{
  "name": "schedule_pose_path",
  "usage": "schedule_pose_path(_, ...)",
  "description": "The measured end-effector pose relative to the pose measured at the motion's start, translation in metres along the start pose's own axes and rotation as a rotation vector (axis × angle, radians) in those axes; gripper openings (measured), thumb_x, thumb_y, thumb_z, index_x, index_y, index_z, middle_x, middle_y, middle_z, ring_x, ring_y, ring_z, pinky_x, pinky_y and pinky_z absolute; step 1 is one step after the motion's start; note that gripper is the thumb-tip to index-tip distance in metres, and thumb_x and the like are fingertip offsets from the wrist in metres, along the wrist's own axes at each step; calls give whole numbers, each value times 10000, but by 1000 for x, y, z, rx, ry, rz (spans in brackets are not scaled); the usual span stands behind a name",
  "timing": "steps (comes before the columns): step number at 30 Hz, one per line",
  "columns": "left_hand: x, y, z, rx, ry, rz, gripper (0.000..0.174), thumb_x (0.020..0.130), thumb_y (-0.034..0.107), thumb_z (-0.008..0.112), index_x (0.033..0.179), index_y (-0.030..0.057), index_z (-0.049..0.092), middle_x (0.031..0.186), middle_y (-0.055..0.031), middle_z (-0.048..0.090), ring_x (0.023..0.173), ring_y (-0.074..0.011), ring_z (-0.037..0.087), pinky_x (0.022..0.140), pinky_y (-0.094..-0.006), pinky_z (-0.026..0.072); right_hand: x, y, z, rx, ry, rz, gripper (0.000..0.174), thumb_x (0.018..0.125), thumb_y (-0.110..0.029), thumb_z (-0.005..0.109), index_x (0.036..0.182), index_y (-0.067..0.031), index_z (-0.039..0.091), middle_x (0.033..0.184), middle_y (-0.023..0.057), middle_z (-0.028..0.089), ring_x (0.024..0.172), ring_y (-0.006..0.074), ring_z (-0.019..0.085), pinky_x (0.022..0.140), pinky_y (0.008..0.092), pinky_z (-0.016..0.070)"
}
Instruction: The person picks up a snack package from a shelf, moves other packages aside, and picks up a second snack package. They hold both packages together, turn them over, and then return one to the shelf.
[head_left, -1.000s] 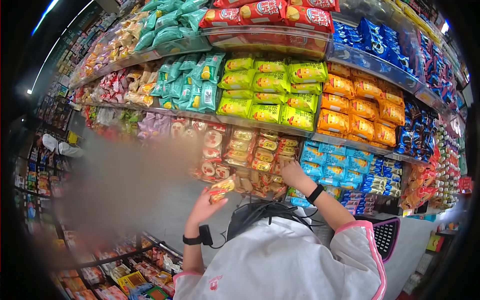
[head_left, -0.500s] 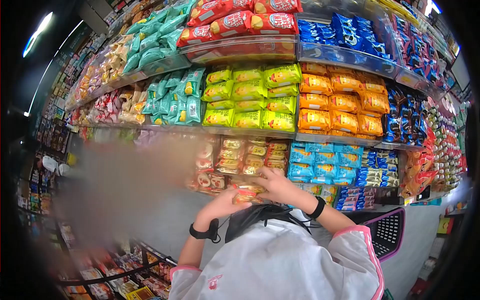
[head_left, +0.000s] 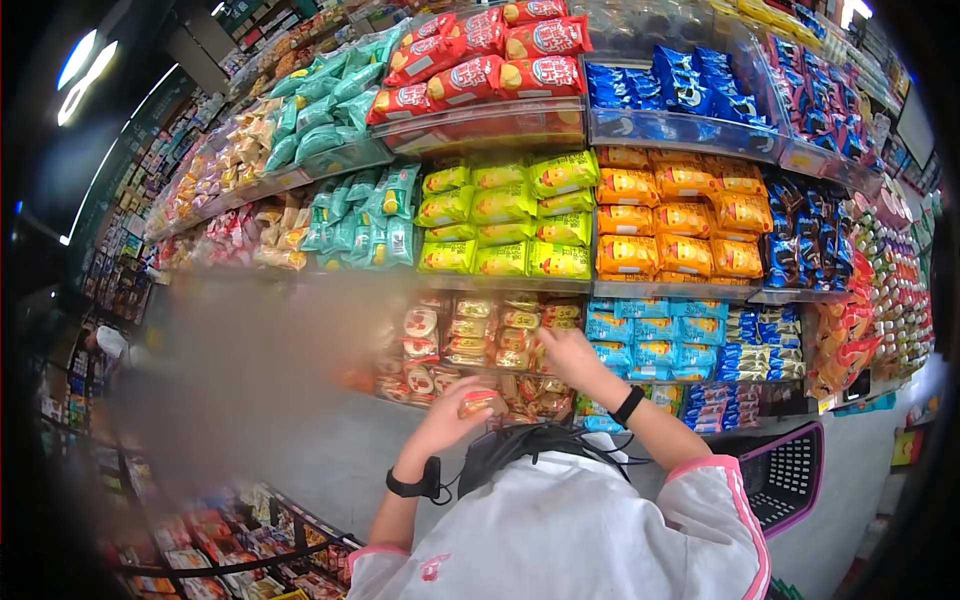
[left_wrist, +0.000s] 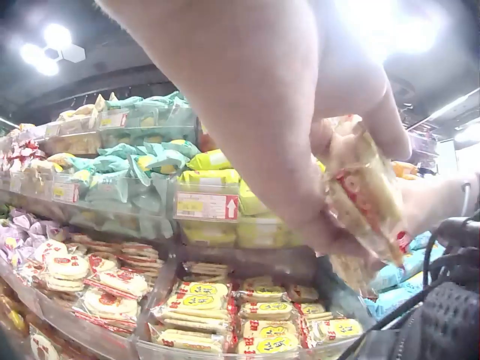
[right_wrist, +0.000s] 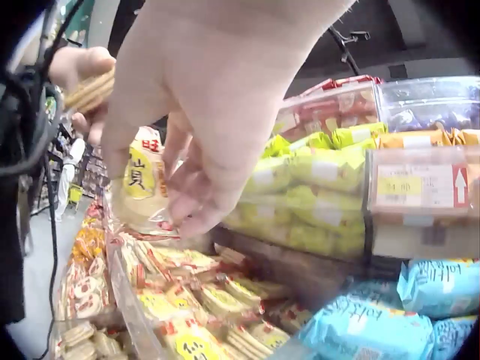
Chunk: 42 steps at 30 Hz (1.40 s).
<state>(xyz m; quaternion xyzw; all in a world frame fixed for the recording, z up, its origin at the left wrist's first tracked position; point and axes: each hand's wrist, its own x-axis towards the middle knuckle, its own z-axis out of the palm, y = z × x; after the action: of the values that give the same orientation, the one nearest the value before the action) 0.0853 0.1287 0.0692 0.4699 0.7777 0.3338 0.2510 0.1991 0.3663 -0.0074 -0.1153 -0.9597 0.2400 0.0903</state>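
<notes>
My left hand [head_left: 442, 420] holds a small stack of rice cracker packets [left_wrist: 367, 199] in clear and red wrapping, in front of the shelf. To its right, my right hand [head_left: 575, 358] reaches over the low bin of rice crackers. Its fingers pinch one clear packet of rice crackers [right_wrist: 144, 184] with a yellow label, tilted upright just above the others. Beneath it, more yellow-labelled rice crackers [left_wrist: 266, 309] fill the bin in rows. From the right wrist view, the left hand's packets [right_wrist: 91, 91] show edge-on behind the right hand.
Light-blue packs [head_left: 655, 330] sit right of the cracker bin. Green packs [head_left: 500, 205] and orange packs [head_left: 685, 215] line the shelf above, behind clear plastic edges. A dark shopping basket [head_left: 785, 475] with a purple rim stands at the right. Cables hang near my waist.
My hands came together over the left hand's packets half a second ago. Now they are apart: the right hand has moved back right to the cracker bin and pinches a packet there.
</notes>
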Motion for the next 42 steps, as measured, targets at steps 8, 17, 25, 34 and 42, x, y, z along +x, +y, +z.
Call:
schedule_pose_path(8,-20,-22,12,51,-54,-29,322,824,215,682,1081,36,606,1038,-140,618,995,-304,578,859,-357,460,13,33,68,-350,71,62,427,709,-20,606,1133,4,564,1019,182,581,990,325,553,824,391,484)
schedule_pose_path(17,-20,-28,12,70,-24,-31,317,832,207,671,1080,24,598,1041,-153,615,988,-324,581,853,-362,465,6,33,77,-386,-19,110,269,707,-71,618,963,9,641,1021,169,569,994,322,541,819,376,492)
schedule_pose_path(25,-14,-35,11,97,-91,-24,354,845,224,652,1105,-1,569,1080,-187,600,1015,-350,567,863,-381,459,2,40,69,-244,-155,55,599,840,-228,585,1343,38,397,1198,226,523,1042,351,526,916,413,421)
schedule_pose_path(34,4,-16,0,101,-124,-151,408,900,348,584,1055,-24,524,1045,-255,585,987,-361,582,819,-399,459,-8,40,84,-315,-140,27,722,815,-306,635,1396,-2,330,1357,171,437,1120,328,510,979,415,374)
schedule_pose_path(42,53,-32,-4,120,-32,-120,451,871,361,633,1072,-36,557,1085,-197,581,940,-235,587,778,-319,465,18,29,48,123,-216,49,566,816,-284,652,1258,31,490,1217,234,533,1065,390,536,922,414,434)
